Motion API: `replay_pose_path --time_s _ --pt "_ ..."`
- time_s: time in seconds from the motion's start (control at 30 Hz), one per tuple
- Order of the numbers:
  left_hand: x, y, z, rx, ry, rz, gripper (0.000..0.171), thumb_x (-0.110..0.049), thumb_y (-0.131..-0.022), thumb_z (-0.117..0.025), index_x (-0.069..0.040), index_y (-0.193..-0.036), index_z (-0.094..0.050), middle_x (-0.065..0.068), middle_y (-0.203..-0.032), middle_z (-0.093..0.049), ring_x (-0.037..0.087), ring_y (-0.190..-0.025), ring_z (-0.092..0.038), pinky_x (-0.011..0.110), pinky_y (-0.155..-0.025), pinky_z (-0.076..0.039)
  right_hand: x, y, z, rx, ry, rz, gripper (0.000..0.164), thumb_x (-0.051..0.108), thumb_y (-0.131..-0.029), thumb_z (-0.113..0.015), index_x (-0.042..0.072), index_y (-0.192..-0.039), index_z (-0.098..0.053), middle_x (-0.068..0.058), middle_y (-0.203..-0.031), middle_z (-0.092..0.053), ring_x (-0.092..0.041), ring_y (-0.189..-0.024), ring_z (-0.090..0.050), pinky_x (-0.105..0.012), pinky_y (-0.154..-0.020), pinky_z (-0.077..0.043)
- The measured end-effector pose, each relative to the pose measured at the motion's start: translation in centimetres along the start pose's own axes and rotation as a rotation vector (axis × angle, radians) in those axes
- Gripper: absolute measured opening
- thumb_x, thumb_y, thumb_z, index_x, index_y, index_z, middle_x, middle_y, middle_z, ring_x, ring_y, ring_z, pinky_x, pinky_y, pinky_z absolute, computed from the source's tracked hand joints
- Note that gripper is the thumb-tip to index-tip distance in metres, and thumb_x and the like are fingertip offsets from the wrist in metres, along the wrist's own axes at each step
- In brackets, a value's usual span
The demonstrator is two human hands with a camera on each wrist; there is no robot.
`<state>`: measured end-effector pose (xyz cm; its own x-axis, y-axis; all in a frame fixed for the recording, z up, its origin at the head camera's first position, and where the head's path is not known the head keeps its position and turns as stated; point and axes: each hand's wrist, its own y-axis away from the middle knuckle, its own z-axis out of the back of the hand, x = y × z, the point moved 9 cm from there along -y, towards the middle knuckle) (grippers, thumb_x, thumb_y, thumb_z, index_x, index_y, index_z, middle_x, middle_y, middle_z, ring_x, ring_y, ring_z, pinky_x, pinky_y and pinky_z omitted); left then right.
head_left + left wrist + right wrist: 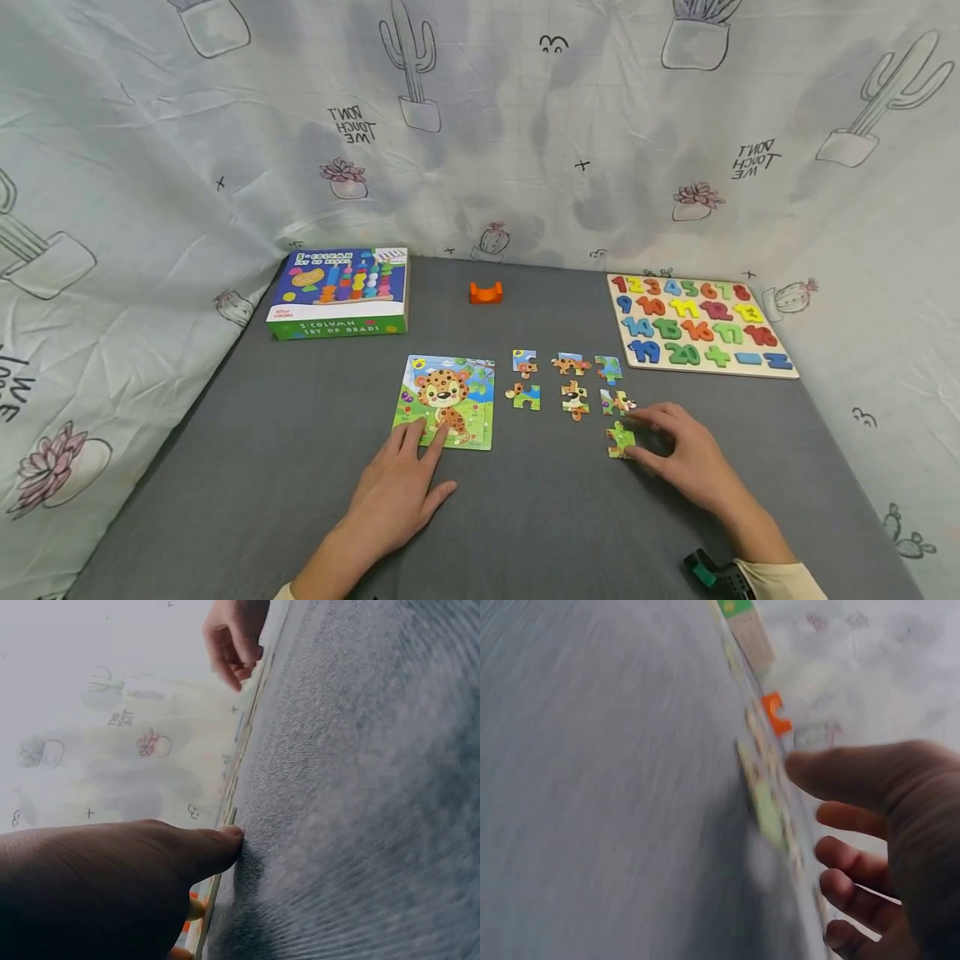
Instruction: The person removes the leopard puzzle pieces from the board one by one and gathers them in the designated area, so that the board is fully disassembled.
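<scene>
A square leopard puzzle board (477, 375) lies on the grey table. My left hand (393, 492) rests its fingertips on the board's lower part, fingers spread and fairly straight. To the board's right lie several loose jigsaw pieces in short rows, among them a dog-face piece (574, 398). My right hand (686, 458) hovers low beside the nearest one, a green jigsaw piece (619, 439), its thumb at that piece's right edge. In the right wrist view the thumb (840, 776) stands apart from the loosely bent fingers, with nothing pinched between them.
A boxed bead set (341, 296) stands at the back left, and a small orange block (486, 292) at the back middle. A wooden number board (705, 325) lies at the back right. Behind the table hangs a cactus-print cloth (525, 125). A dark strap (716, 575) is near the right sleeve.
</scene>
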<state>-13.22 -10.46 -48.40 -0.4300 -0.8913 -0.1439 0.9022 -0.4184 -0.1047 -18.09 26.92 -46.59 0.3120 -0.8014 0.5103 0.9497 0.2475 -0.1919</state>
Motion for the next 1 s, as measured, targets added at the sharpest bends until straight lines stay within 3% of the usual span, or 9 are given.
replay_pose_path --time_s 0.13,0.23,0.53,0.9,1.0 --pt "0.0 0.0 0.2 -0.016 0.023 -0.012 0.073 -0.05 -0.1 -0.078 -0.006 -0.155 -0.06 0.024 -0.152 -0.05 0.041 -0.138 -0.047 0.048 -0.1 -0.057 3.5 -1.5 0.2 -0.065 -0.011 0.12 0.046 0.017 -0.086 -0.096 0.009 -0.128 -0.079 -0.001 -0.111 -0.071 -0.022 -0.096 -0.069 -0.042 -0.075 -0.057" --pt "0.1 -0.1 0.3 -0.029 0.041 -0.02 0.071 -0.047 -0.1 -0.079 -0.004 -0.154 -0.061 0.024 -0.152 -0.05 0.041 -0.137 -0.047 0.047 -0.099 -0.058 6.5 -3.0 -0.4 -0.069 -0.032 0.208 0.048 0.015 -0.088 -0.094 0.008 -0.132 -0.076 -0.003 -0.11 -0.07 -0.023 -0.094 -0.069 -0.041 -0.072 -0.057" --pt "1.2 0.0 0.6 0.004 0.119 -0.003 0.069 -0.04 -0.102 -0.079 0.003 -0.152 -0.06 0.02 -0.152 -0.052 0.038 -0.139 -0.048 0.047 -0.096 -0.059 14.6 -6.8 -5.8 0.079 -0.04 0.337 0.056 0.027 -0.093 -0.09 0.005 -0.141 -0.071 -0.007 -0.118 -0.068 -0.022 -0.102 -0.067 -0.044 -0.084 -0.059" --pt "1.5 0.4 0.9 -0.006 0.114 0.007 0.068 -0.037 -0.101 -0.08 0.006 -0.15 -0.06 0.024 -0.156 -0.048 0.042 -0.144 -0.046 0.05 -0.094 -0.06 19.2 -8.2 -13.0 0.219 0.04 0.37 0.056 0.037 -0.097 -0.085 0.005 -0.14 -0.071 -0.008 -0.122 -0.065 -0.022 -0.104 -0.063 -0.04 -0.088 -0.058" --pt "1.7 0.6 1.0 -0.009 0.084 0.019 0.066 -0.039 -0.101 -0.08 0.002 -0.15 -0.062 0.026 -0.154 -0.048 0.045 -0.144 -0.044 0.053 -0.105 -0.054 19.7 -8.1 -14.0 0.229 0.089 0.382 0.054 0.038 -0.096 -0.086 0.006 -0.138 -0.073 -0.006 -0.119 -0.065 -0.02 -0.101 -0.062 -0.038 -0.085 -0.057"
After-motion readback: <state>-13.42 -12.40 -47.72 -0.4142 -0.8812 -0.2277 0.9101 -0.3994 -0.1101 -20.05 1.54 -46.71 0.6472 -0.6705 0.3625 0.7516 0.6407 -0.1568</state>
